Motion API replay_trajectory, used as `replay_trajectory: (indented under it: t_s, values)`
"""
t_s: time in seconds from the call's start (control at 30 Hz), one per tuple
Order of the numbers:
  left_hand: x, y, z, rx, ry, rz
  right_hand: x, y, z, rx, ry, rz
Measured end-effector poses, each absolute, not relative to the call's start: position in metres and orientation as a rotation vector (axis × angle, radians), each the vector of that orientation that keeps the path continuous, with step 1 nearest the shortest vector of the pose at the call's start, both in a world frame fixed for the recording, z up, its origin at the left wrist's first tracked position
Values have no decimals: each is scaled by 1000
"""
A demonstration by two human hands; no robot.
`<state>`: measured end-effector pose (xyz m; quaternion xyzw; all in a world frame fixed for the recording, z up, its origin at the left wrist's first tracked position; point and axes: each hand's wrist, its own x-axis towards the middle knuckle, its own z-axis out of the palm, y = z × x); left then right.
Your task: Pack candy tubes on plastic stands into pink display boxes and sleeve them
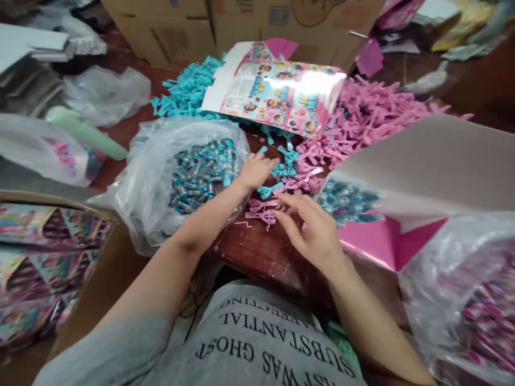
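My left hand (258, 169) reaches over the turquoise plastic pieces (286, 163), its fingers partly spread. One turquoise piece (263, 150) lies right at its fingertips, and I see nothing gripped. My right hand (311, 228) hovers low at the table's near side, thumb and forefinger apart. Just left of those fingers lie small pink clip-like pieces (263, 215), with a turquoise clip-like piece (270, 190) behind them. Beside my left forearm is a clear plastic bag (151, 182) full of small turquoise-capped capsules (197, 179).
Behind are heaps of turquoise pieces (187, 88) and pink pieces (378, 115), with a printed cardboard sheet (277, 96) across them. An open pink-and-white box (434, 166) holds turquoise items at right. A bag of pink items (491, 316) and a carton (86, 284) flank me.
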<state>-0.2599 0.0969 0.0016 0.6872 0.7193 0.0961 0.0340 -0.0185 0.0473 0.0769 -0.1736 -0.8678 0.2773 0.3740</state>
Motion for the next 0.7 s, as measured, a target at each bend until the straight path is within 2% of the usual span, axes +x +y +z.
replay_trajectory:
  t_s: [0.17,0.27,0.37,0.47,0.57,0.7]
  values:
    - [-304,44,27,1772,2346,1381,-87,47,72,-328,-2136,790]
    - [-328,-17,44,1347,2302,1734,-148,56,46,-416,-2417,732]
    - [-334,-75,48,1085,2279,1644,-213,62,17,-581,-2799,681]
    - [-329,-121,39,960,2250,1474,-250,64,3,-653,-2852,657]
    - [-327,-151,25,957,2242,1363,-245,63,2,-556,-2844,692]
    - [-329,-162,14,1055,2201,1231,-202,63,9,-204,-2861,869]
